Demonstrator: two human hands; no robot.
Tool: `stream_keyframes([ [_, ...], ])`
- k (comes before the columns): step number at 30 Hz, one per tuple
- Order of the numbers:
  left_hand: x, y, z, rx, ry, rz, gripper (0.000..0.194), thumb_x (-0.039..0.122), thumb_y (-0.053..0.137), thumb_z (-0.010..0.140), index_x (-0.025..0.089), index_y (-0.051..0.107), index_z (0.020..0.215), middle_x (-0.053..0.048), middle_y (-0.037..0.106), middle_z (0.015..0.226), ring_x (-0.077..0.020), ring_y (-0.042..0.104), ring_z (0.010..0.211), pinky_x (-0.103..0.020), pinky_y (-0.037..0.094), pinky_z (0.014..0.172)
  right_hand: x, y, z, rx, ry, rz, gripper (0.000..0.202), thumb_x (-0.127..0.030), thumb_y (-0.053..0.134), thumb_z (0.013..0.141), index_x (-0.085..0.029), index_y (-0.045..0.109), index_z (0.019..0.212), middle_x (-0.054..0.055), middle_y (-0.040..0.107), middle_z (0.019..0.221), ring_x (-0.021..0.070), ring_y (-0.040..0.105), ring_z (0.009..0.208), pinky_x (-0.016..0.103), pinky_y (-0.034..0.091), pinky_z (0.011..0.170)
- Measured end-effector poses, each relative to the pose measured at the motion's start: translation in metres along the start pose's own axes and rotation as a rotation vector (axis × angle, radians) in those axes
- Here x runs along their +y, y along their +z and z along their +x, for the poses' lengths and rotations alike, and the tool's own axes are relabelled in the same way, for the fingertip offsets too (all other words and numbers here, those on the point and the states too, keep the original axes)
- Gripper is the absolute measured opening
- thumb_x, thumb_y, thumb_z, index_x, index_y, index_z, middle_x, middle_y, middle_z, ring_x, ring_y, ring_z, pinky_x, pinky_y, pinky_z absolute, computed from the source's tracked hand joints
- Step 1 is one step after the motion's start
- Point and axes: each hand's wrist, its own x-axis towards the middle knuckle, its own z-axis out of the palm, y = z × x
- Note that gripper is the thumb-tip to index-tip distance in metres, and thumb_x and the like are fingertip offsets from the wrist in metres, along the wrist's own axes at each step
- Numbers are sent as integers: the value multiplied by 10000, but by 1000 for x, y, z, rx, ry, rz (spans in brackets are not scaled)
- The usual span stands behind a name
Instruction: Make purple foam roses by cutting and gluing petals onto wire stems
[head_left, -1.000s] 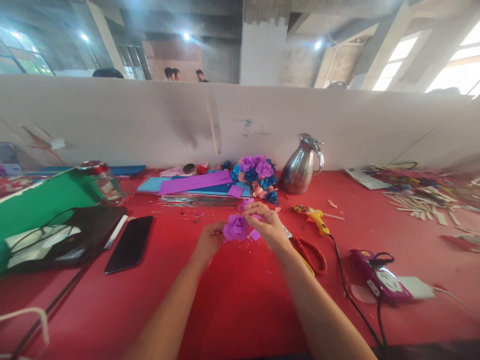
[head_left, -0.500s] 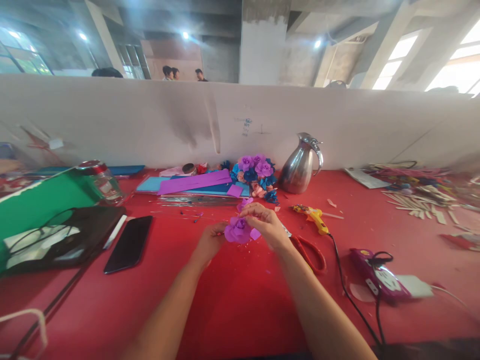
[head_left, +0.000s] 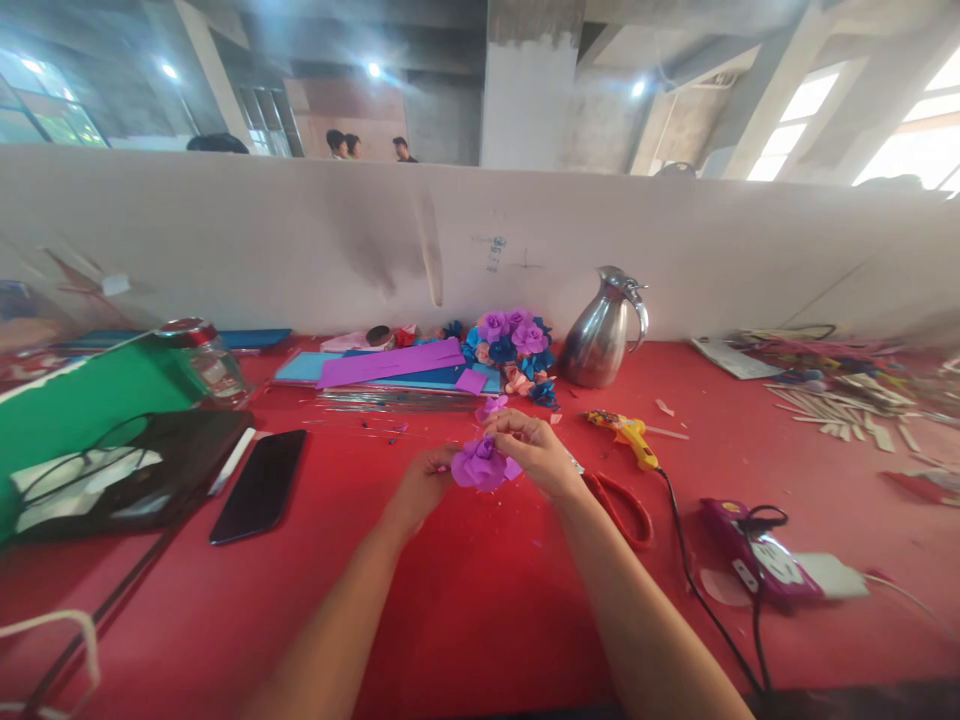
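Note:
A purple paper flower (head_left: 478, 468) is held up between my two hands over the red table. My left hand (head_left: 427, 480) pinches it at its left side, the fingers closed and partly hidden by the petals. My right hand (head_left: 532, 450) is closed on the flower's upper right, thumb and fingertips at the petals. Just behind my right fingers lies another purple paper piece (head_left: 491, 406). Red-handled scissors (head_left: 622, 512) rest beside my right wrist, their blades mostly covered by it.
At the back stand a bunch of paper flowers (head_left: 514, 340) and a steel jug (head_left: 604, 330). A yellow glue gun (head_left: 634, 440) lies right, its cord running past a power strip (head_left: 757, 555). Left are a phone (head_left: 259, 487) and a glass jar (head_left: 206, 362). Purple paper strips (head_left: 390, 362) lie behind.
The purple flower has tipped slightly, so its centre shows less from above. Both hands keep their hold with only a small shift of the fingers.

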Motion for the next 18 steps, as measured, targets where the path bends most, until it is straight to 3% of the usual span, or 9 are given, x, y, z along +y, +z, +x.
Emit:
stream_keyframes([
  [5, 1, -1, 0, 71, 16, 32, 188, 337, 761, 607, 156, 714, 604, -18, 641, 656, -152, 534, 662, -270, 417, 665, 0, 2, -1, 62, 35, 76, 78, -263, 614, 705, -186, 614, 693, -5, 581, 730, 127, 508, 676, 256, 398, 662],
  [12, -1, 0, 2, 71, 67, 60, 108, 274, 730, 622, 165, 732, 627, -46, 694, 717, -179, 594, 717, -300, 452, 726, -3, 4, -2, 19, -91, -29, 91, -274, 626, 725, -194, 653, 761, 30, 633, 842, 168, 569, 818, 299, 424, 771],
  [15, -1, 0, 1, 91, 80, 48, 82, 245, 730, 613, 173, 742, 651, -48, 713, 767, -184, 608, 757, -304, 454, 756, 1, 6, -1, 117, -96, -166, 82, -264, 622, 714, -194, 664, 727, 29, 652, 781, 178, 575, 800, 311, 420, 784],
  [18, -4, -2, 1, 184, 68, 7, 97, 262, 749, 596, 178, 739, 644, -20, 688, 684, -166, 578, 705, -278, 443, 689, 5, 7, 0, 242, -41, -129, 131, -307, 603, 730, -190, 660, 746, 19, 646, 751, 168, 570, 751, 294, 427, 734],
])
